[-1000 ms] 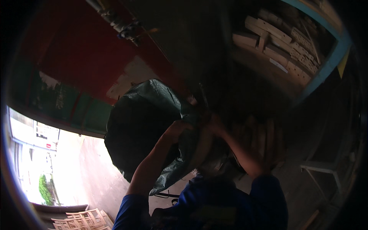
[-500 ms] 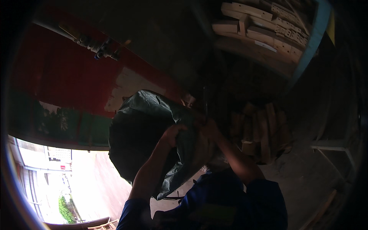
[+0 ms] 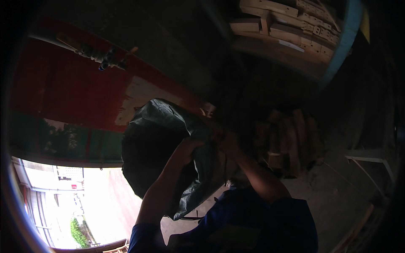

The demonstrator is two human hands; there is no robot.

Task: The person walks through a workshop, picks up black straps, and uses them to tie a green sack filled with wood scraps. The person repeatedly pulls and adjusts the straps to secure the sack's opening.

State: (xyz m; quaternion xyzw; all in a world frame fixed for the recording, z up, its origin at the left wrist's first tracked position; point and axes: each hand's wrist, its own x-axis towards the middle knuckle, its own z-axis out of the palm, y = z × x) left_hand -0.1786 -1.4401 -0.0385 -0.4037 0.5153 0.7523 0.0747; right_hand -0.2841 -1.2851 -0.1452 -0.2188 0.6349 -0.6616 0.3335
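A dark green woven plastic sack [image 3: 162, 110] fills the middle of the head view, its wide mouth turned to the left and its inside in deep shadow. My left hand [image 3: 189, 149] is closed on the edge of the sack's mouth, with the thumb side up near the fold. Just right of it, my right hand [image 3: 228, 142] is curled at the sack's outer side. Shade hides what lies in its fingers.
A bundle of wooden pieces [image 3: 291, 143] stands to the right. Cut timber [image 3: 287, 33] is stacked beyond, beside a blue post [image 3: 341, 50]. Along the red and green wall [image 3: 76, 92] runs a pipe with valves [image 3: 105, 59]. A pale metal frame [image 3: 369, 156] stands far right.
A dark upright rod above my right hand no longer shows there. My left hand keeps its hold on the sack's edge. The view has shifted slightly.
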